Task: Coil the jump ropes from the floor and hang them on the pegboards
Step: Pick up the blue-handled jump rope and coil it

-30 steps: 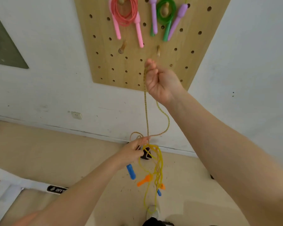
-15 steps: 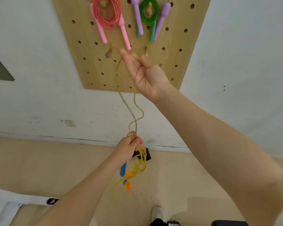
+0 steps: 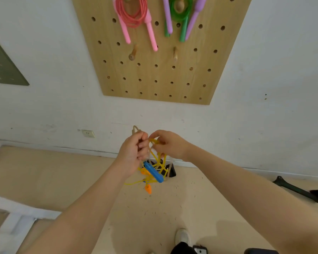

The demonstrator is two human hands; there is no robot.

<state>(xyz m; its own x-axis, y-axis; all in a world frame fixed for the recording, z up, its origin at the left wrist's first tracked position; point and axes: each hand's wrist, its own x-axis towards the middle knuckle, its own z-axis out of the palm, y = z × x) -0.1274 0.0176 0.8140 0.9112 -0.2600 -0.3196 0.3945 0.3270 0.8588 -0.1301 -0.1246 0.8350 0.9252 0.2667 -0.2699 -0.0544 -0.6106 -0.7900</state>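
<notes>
White wall socket (image 3: 88,133), white shoe (image 3: 183,237)

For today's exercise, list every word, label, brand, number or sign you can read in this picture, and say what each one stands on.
No text can be read in this picture.
The pegboard shows only holes and pegs, no writing.
The handles of the pink rope and the blue handle bear no visible label.
The wall socket is too small to show any marking.

Bright, even light; soft shadows; wide-angle edge distortion.
</notes>
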